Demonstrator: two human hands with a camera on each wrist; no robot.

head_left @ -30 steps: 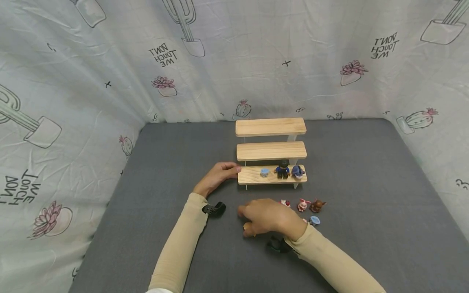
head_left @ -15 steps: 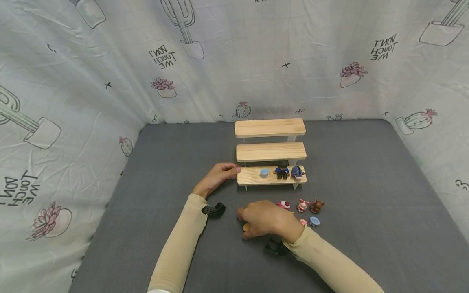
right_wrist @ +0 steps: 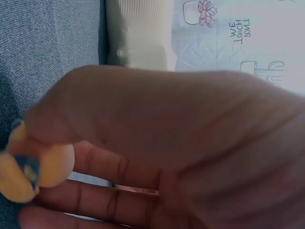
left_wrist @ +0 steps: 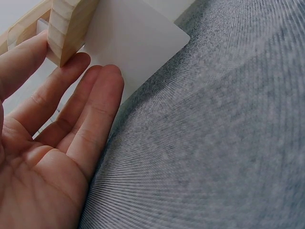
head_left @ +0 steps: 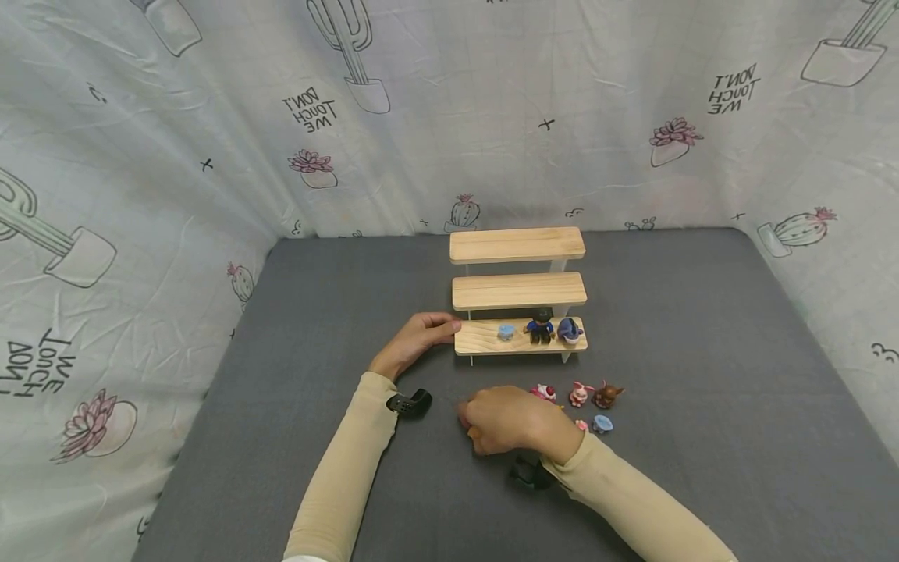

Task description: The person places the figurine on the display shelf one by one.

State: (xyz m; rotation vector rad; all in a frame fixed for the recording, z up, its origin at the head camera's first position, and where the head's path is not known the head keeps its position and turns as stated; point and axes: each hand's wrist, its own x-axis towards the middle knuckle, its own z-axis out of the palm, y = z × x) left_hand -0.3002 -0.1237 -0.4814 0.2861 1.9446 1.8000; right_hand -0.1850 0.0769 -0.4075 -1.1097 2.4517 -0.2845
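Note:
With thumb and index finger, my left hand (head_left: 416, 339) grips the left end of the lowest board on a three-tier wooden display shelf (head_left: 481, 341). In the left wrist view, the thumb and index finger meet the board end (left_wrist: 71, 28) from opposite sides. Low over the grey cloth, in front of the shelf, my right hand (head_left: 520, 421) pinches a small yellow-orange toy figure (right_wrist: 57, 164) with a dark blue part. Fingers and thumb cover some of it. On the lowest board stand a light blue piece (head_left: 506, 332), a dark-haired figure (head_left: 541, 328) and a blue-purple figure (head_left: 570, 331).
Beside the right hand are a pink-and-white figure (head_left: 543, 392), a pink rabbit-like figure (head_left: 579, 394), a brown animal figure (head_left: 607, 395), a small pink piece (head_left: 581, 425) and a light blue piece (head_left: 602, 424). Cactus-print fabric (head_left: 421, 117) hangs behind.
My right thumb has drawn in a little around the yellow-orange figure, which is now mostly hidden in the head view. The left hand stays on the shelf's end.

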